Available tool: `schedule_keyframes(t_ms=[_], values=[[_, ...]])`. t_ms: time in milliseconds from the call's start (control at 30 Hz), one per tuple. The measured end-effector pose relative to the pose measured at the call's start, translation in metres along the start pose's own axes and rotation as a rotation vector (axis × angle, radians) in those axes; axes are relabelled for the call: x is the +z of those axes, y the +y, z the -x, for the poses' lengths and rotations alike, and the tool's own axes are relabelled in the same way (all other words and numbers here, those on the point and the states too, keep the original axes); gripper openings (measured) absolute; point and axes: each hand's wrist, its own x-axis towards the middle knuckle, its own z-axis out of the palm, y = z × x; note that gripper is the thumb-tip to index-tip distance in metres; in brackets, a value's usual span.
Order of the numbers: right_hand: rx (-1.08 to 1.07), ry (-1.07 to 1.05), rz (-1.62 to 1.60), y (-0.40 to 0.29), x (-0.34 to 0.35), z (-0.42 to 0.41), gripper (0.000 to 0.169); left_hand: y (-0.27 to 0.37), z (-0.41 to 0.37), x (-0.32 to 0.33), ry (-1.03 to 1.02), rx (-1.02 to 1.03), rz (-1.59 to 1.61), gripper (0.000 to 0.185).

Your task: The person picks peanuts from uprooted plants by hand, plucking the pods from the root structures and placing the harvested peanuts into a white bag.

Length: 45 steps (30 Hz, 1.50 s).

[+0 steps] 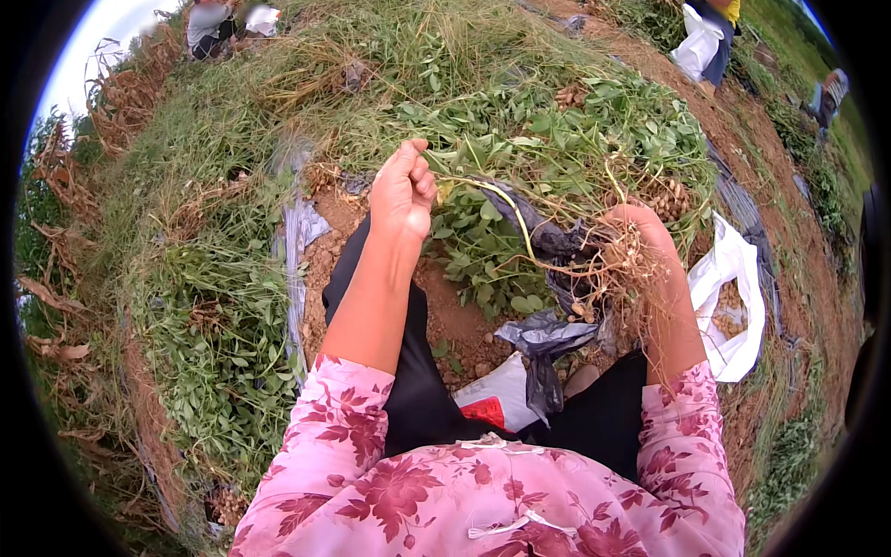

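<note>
My right hand (644, 226) grips the root end of an uprooted peanut plant (612, 257), whose thin roots and a few pods hang over the wrist. Dark plastic film (550, 233) is tangled with these roots. A pale stem (518, 216) curves from the roots toward my left hand (404, 184). That hand is raised with its fingers curled; whether it pinches a stem or leaf is not clear. Below the hands are green peanut leaves (480, 264) and, between my legs, a white and red bag (494, 397) beside crumpled dark film (546, 341).
An open white sack (745, 278) holding peanut pods (727, 310) stands at my right. Pulled plants with pods (668, 198) lie ahead. Mulch film (296, 257) edges the soil on the left. Farther off are a crouching person (209, 28) and people at the upper right (720, 42).
</note>
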Motion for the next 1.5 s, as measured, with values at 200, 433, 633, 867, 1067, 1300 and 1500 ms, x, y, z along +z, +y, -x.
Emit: schedule_keyframes(t_ms=[200,433,633,867,1067,1300,1500], values=[[-0.007,0.071,-0.082,0.001,-0.026,-0.004,0.011,0.001,0.007,0.004,-0.154,-0.192,0.089,0.027],[-0.020,0.105,-0.122,0.000,-0.018,-0.008,0.011,-0.003,0.008,0.006,-0.109,-0.024,-0.201,0.022],[-0.002,0.067,-0.069,-0.007,-0.018,0.005,0.007,-0.010,0.010,0.015,-0.005,0.189,-0.350,0.017],[-0.104,0.117,-0.076,-0.019,-0.016,0.016,0.006,0.008,-0.003,-0.004,0.192,0.259,-0.142,0.015],[-0.804,0.429,0.045,-0.092,-0.115,0.109,0.010,0.004,-0.015,-0.012,0.280,-0.016,-0.140,0.021],[-1.370,1.180,0.251,-0.126,-0.211,0.411,0.015,-0.029,-0.020,-0.001,0.138,-0.304,-0.429,0.032],[-1.609,1.572,0.140,-0.018,-0.271,0.694,0.025,-0.043,-0.025,-0.003,0.040,-0.332,-0.547,0.036]])
